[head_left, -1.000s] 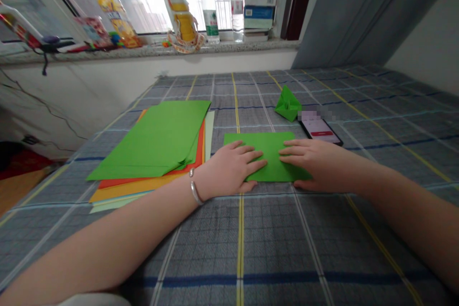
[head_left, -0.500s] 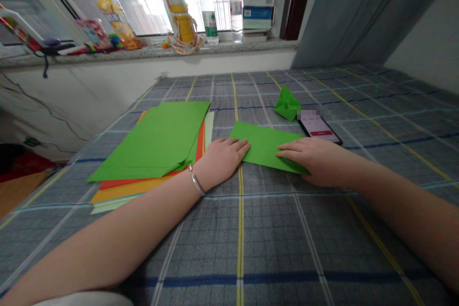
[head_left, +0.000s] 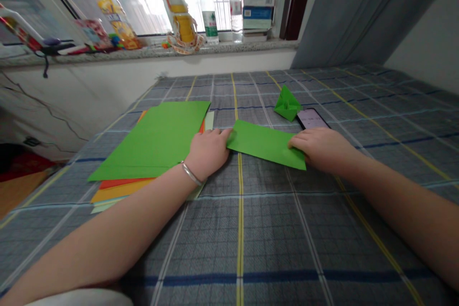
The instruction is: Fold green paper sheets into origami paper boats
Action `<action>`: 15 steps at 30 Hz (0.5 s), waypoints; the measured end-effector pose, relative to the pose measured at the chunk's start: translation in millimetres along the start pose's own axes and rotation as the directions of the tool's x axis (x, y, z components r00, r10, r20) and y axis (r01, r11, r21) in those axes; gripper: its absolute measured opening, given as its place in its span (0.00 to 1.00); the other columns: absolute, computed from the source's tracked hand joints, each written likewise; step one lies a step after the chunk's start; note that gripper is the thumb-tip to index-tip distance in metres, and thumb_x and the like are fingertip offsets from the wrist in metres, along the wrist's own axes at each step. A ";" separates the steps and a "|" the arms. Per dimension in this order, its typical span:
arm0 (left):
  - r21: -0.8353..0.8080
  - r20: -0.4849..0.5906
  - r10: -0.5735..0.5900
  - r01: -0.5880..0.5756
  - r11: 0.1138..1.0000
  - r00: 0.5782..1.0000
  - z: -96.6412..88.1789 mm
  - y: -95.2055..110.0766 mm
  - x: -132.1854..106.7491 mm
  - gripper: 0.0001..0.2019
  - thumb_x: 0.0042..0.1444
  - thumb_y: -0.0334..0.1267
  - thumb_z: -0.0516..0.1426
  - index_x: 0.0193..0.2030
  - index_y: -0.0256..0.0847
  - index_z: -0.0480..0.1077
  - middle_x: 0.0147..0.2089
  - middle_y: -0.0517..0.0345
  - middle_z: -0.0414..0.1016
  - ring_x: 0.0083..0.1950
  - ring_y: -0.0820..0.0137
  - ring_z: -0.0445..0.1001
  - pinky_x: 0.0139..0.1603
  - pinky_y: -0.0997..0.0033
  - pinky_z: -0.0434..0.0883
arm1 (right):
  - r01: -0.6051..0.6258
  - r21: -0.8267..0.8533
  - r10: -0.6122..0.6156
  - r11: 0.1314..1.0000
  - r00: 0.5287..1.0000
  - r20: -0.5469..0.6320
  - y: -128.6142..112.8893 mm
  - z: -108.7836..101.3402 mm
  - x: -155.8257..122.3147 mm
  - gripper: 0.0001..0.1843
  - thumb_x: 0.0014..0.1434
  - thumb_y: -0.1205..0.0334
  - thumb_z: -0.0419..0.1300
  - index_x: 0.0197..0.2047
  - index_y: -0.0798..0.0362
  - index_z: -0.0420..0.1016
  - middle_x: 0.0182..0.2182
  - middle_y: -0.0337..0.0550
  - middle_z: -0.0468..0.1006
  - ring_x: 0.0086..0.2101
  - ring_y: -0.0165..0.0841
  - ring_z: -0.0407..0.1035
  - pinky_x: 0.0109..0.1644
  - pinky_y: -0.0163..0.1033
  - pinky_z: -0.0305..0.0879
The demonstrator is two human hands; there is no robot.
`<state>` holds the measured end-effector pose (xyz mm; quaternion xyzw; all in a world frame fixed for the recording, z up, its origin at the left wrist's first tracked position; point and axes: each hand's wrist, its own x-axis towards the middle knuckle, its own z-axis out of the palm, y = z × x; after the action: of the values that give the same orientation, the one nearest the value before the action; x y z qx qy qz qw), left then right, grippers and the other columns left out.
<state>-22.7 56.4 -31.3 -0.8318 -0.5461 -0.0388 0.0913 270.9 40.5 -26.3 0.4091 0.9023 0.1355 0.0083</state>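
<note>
A second ago both hands press the flat rectangular green paper sheet; now it lies at a slant between them, held by its ends, so it seems ready for adjusting. The left hand, fingers close together, pinches its left end, just beside the stack of coloured paper. The right hand, fingers curled, pinches the right end; beyond it are a black-edged phone and a folded pointed green paper shape.

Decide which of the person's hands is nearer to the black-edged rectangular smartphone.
Right. The right hand, at the right end of the green rectangular paper, partly hides the smartphone; the left hand is at the paper's left end, farther from the smartphone.
</note>
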 end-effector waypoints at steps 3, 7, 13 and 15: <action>-0.250 -0.013 -0.054 0.049 0.967 0.998 6.1 -8.8 6.4 0.27 0.55 0.34 0.53 0.63 0.38 0.57 0.48 0.46 0.75 0.49 0.56 0.75 0.50 0.56 0.70 | -0.014 0.034 0.014 0.999 1.000 -0.023 -0.1 -2.3 0.1 0.13 0.53 0.70 0.57 0.42 0.54 0.75 0.41 0.49 0.80 0.42 0.43 0.73 0.43 0.44 0.65; -0.761 0.027 -0.232 0.171 0.626 0.972 17.3 -12.7 15.2 0.25 0.51 0.34 0.55 0.57 0.42 0.60 0.46 0.52 0.75 0.41 0.64 0.76 0.44 0.62 0.72 | -0.001 0.060 0.010 0.998 0.990 -0.138 3.2 -1.8 -1.4 0.13 0.55 0.71 0.54 0.42 0.54 0.74 0.42 0.48 0.79 0.43 0.41 0.72 0.44 0.43 0.64; -0.980 0.191 -0.355 0.197 -0.020 0.915 21.8 -9.3 20.5 0.14 0.55 0.37 0.48 0.46 0.41 0.68 0.37 0.56 0.76 0.38 0.68 0.78 0.40 0.68 0.72 | 0.013 0.072 0.006 0.997 0.965 -0.264 5.9 -1.5 -3.1 0.13 0.57 0.70 0.52 0.41 0.53 0.76 0.40 0.47 0.80 0.42 0.42 0.71 0.45 0.45 0.65; -0.977 0.211 -0.348 0.190 -0.095 0.913 20.9 -8.4 20.6 0.16 0.58 0.42 0.46 0.46 0.40 0.69 0.37 0.55 0.76 0.39 0.67 0.78 0.43 0.67 0.72 | 0.042 0.094 -0.014 0.995 0.959 -0.283 5.5 -2.0 -2.8 0.12 0.59 0.68 0.53 0.40 0.54 0.77 0.40 0.48 0.80 0.42 0.42 0.71 0.46 0.46 0.66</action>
<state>-22.9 82.3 -47.5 -0.5108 -0.5003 -0.4796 -0.5087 276.6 41.4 -23.3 0.3726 0.9056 0.1476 -0.1387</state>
